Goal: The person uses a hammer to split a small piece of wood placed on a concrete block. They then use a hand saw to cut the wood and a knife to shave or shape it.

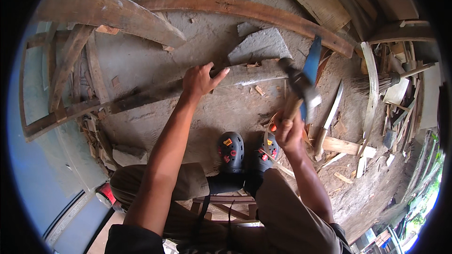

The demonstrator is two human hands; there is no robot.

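Note:
My left hand [199, 81] is closed over a long wooden beam [157, 95], its thumb lying along the top. The beam runs from the far left to the middle, where its right end lies by a rough grey stone slab [261, 46]. In my right hand [289, 134] is a hammer [294, 106], gripped by its wooden handle. The hammer's metal head, a little blurred, is raised near the beam's right end. Behind it, partly hidden, lies a long blue blade-like tool [312, 61]. Thin curled wood strips [282, 167] lie beside my right hand.
A machete [332, 115] with a wooden handle lies on the ground at right, near a short board [346, 146]. A curved plank [235, 7] spans the far side; a thick timber [108, 9] stands far left. A twig broom [381, 82] and scrap wood lie right. My clogs [230, 153] are below.

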